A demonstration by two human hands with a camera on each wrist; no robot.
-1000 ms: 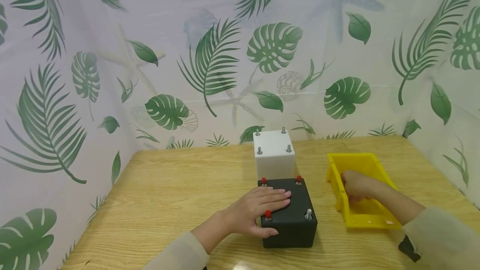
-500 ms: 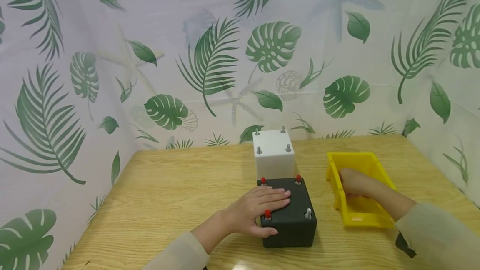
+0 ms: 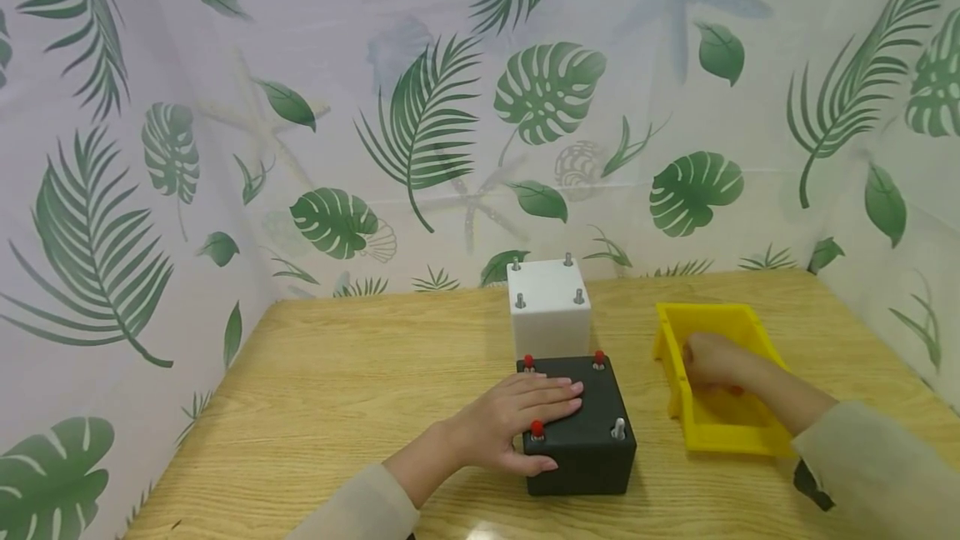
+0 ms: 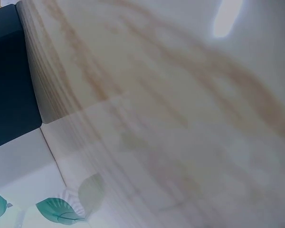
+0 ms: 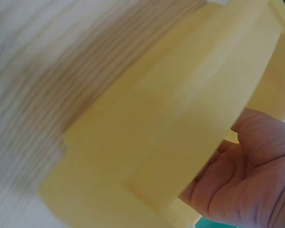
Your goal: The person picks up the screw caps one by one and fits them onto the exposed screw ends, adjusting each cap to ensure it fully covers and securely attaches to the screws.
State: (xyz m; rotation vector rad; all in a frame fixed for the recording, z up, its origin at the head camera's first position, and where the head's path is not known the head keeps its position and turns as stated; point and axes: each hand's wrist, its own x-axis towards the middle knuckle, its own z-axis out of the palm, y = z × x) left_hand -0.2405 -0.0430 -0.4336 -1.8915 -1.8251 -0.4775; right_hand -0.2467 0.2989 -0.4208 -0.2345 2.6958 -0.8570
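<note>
My left hand (image 3: pixel 517 419) rests on a black box (image 3: pixel 600 461), its fingers lying straight across the top and the thumb against the front face. Metal studs rise from the box's corners. Three carry red caps (image 3: pixel 537 428); the front right stud (image 3: pixel 618 428) is bare metal. My right hand (image 3: pixel 716 361) reaches down into a yellow bin (image 3: pixel 738 442), with its fingertips hidden by the bin wall. A small red piece (image 3: pixel 736 391) shows under that hand. In the right wrist view, the palm (image 5: pixel 256 175) appears behind the bin's side wall; whether it holds anything I cannot tell.
Right behind the black box stands a white box (image 3: pixel 551 327) with bare metal studs at its corners. Both boxes and the bin are on a wood-grain table (image 3: pixel 360 373). A leaf-patterned curtain (image 3: pixel 450 148) surrounds the table's back and sides.
The left hand and the black box stay put. The right hand shifts slightly inside the yellow bin, and a red piece now shows beneath it.
</note>
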